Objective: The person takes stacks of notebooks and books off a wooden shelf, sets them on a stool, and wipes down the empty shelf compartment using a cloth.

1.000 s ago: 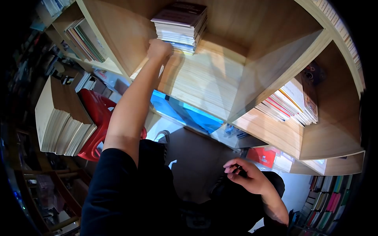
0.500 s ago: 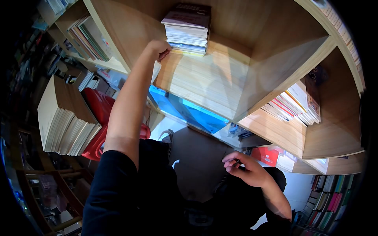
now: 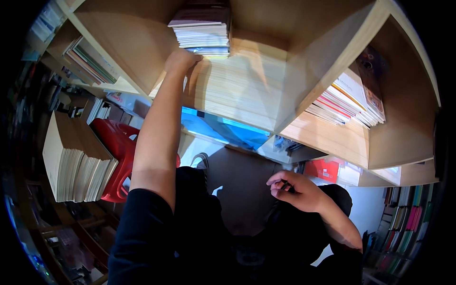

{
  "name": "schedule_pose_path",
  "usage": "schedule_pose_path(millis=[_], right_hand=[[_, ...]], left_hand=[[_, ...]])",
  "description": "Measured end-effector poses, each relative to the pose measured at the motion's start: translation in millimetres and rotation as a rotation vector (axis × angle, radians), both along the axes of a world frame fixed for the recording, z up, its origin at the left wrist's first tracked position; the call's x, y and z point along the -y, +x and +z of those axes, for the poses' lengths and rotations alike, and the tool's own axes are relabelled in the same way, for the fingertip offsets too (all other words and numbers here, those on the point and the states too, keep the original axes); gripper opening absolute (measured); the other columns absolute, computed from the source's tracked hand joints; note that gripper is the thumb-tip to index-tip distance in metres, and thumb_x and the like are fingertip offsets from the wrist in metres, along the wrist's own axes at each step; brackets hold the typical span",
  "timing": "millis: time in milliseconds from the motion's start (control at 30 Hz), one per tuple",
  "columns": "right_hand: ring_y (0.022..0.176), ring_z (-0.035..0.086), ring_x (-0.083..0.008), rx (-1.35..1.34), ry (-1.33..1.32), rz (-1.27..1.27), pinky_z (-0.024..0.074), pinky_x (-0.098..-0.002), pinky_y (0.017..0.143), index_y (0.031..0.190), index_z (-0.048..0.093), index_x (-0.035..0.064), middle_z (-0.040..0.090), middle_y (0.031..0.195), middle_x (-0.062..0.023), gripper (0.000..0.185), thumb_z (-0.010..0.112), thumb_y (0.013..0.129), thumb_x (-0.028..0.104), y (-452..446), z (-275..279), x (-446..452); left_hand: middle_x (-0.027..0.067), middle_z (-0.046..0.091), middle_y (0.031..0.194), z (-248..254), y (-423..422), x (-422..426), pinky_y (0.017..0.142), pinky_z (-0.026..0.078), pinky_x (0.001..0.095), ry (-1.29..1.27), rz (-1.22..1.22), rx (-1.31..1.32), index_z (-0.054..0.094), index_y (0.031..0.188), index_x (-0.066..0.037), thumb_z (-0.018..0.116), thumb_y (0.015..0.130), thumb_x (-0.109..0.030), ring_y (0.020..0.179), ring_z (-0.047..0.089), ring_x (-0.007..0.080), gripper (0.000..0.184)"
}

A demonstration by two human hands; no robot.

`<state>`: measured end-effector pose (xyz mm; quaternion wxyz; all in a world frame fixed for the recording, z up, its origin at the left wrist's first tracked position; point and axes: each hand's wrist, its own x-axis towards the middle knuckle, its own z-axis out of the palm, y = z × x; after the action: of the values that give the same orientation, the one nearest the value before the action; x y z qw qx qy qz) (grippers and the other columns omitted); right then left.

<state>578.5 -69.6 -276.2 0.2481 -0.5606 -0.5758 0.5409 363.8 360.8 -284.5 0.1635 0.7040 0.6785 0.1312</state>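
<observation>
Low at book stack (image 3: 202, 38), left hand (image 3: 180, 61), white label (image 3: 325, 173) illegible

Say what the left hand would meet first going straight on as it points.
The stack of thin books, probably near its lower left corner; whether the left hand touches it is unclear.

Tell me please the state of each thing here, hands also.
Maroon-topped paperback stack, piled flat.
Thick pale paper books, closed, bunched together.
Red plastic chair, partly covered by books.
Thin white paper books, right compartment, slanted pile.
Left bare hand, at the stack's base.
Right bare hand, half-curled.
</observation>
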Motion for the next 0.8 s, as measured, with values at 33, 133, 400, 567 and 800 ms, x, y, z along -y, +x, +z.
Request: schedule_pose_path(millis=[33,133,400,567,800], right_hand=[[0.087,0.062,-0.0148,0.0,-0.003,-0.001,0.0479,-0.028,0.075,0.11,0.061,0.0066,0.064,0.094,-0.0047,0.025,0.067,0.092,0.023,-0.7,1.4,-0.1],[0.088,0.062,-0.0155,0.022,0.012,0.01,0.0482,-0.0285,0.076,0.111,0.061,0.007,0.064,0.094,-0.0048,0.026,0.067,0.092,0.023,-2.6,3.5,-0.4],[0.091,0.064,-0.0211,0.053,0.041,0.052,0.0512,-0.0329,0.077,0.11,0.061,0.004,0.066,0.096,-0.0097,0.03,0.065,0.092,0.028,-6.6,-1.4,-5.9],[0.089,0.064,-0.0229,0.09,0.042,0.052,0.0503,-0.0333,0.08,0.107,0.061,0.0019,0.066,0.095,-0.0116,0.031,0.064,0.093,0.03,-6.0,3.7,-8.8],[0.089,0.064,-0.0223,0.121,0.07,0.037,0.0505,-0.0327,0.08,0.106,0.062,0.0011,0.066,0.095,-0.0118,0.031,0.063,0.093,0.029,-1.8,2.9,-3.6]], left_hand=[[0.0077,0.073,0.103,-6.6,-1.5,-6.0,0.079,0.054,0.034,-0.002,-0.01,-0.005,0.077,0.091,-0.011,0.075,0.075,-0.042,0.096,0.07,0.0226,0.035],[0.0081,0.074,0.098,-33.0,-9.5,-37.4,0.079,0.053,0.0331,-0.024,-0.074,0.039,0.077,0.093,-0.011,0.074,0.079,-0.045,0.091,0.071,0.0225,0.037],[0.0082,0.07,0.079,-38.6,-8.2,-67.7,0.059,0.052,0.0337,-0.351,-0.075,0.255,0.073,0.081,-0.001,0.074,0.078,-0.034,0.062,0.064,0.0182,0.033],[0.0071,0.069,0.073,-42.2,-19.0,-76.3,0.055,0.052,0.0324,-0.261,-0.099,0.326,0.07,0.073,-0.002,0.075,0.075,-0.032,0.06,0.064,0.0177,0.03],[0.0085,0.066,0.066,-8.2,-12.3,-42.5,0.046,0.047,0.0306,-0.137,-0.106,0.312,0.068,0.07,0.0,0.075,0.078,-0.025,0.053,0.061,0.0179,0.028]])
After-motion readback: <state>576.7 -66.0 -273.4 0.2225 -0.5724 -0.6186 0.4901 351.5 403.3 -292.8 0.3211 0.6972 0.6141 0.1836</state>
